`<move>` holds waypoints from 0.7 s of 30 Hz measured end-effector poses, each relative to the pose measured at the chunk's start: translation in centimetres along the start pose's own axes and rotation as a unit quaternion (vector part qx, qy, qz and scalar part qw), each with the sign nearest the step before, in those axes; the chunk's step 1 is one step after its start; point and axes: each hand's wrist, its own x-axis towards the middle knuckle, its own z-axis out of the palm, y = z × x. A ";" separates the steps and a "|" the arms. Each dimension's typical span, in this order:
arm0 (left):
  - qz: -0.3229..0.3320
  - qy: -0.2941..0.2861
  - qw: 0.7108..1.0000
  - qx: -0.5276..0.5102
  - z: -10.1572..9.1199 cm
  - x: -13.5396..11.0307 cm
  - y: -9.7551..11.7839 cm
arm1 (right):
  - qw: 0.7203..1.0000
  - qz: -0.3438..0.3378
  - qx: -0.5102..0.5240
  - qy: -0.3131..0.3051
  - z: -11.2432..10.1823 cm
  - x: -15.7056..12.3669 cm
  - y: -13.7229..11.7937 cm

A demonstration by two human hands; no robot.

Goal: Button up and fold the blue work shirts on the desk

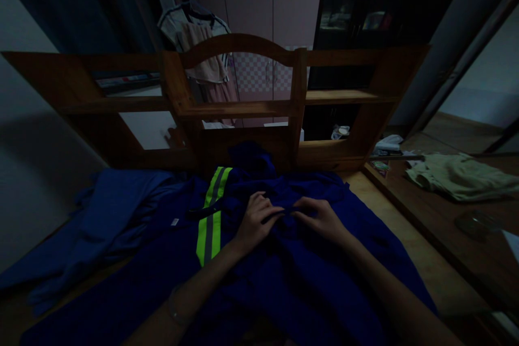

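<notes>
A dark blue work garment (pixel 284 275) with a yellow-green reflective stripe (pixel 211 221) lies spread over the wooden surface in front of me. My left hand (pixel 255 221) rests on its middle, fingers curled and pinching a fold of the blue cloth. My right hand (pixel 320 219) lies just to the right, fingertips pressed together on the same fold. The two hands nearly touch. The room is dim.
A wooden headboard with shelves (pixel 239 102) stands behind the garment. More blue cloth (pixel 109 211) is heaped at the left. A pale green garment (pixel 458 175) lies on a wooden ledge at the right. Clothes hang on a hanger (pixel 198 38) behind.
</notes>
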 end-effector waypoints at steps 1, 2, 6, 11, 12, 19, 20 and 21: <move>0.033 0.002 0.999 0.035 -0.2 -0.1 0.1 | 0.998 -0.031 -0.045 0.020 0.2 -0.2 -0.1; 0.063 0.000 0.996 0.068 -0.5 -0.3 0.3 | 0.993 -0.060 -0.091 0.036 0.3 -0.4 -0.2; 0.163 -0.014 0.976 0.143 -1.5 -0.9 0.9 | 0.968 -0.139 -0.204 0.049 0.8 -1.1 -0.5; 0.220 -0.031 0.960 0.169 -2.0 -1.1 1.4 | 0.958 -0.166 -0.221 0.072 0.9 -1.4 -0.5; 0.215 -0.031 0.961 0.173 -2.0 -1.0 1.4 | 0.958 -0.169 -0.221 0.075 0.9 -1.4 -0.4; 0.168 -0.036 0.973 0.156 -0.8 -0.6 0.5 | 0.960 -0.164 -0.215 0.074 1.4 -1.2 0.3; 0.168 -0.030 0.974 0.150 -0.8 -0.5 0.4 | 0.960 -0.166 -0.212 0.074 1.5 -1.2 0.3; 0.168 -0.024 0.975 0.145 -0.8 -0.5 0.4 | 0.960 -0.168 -0.209 0.075 1.5 -1.2 0.4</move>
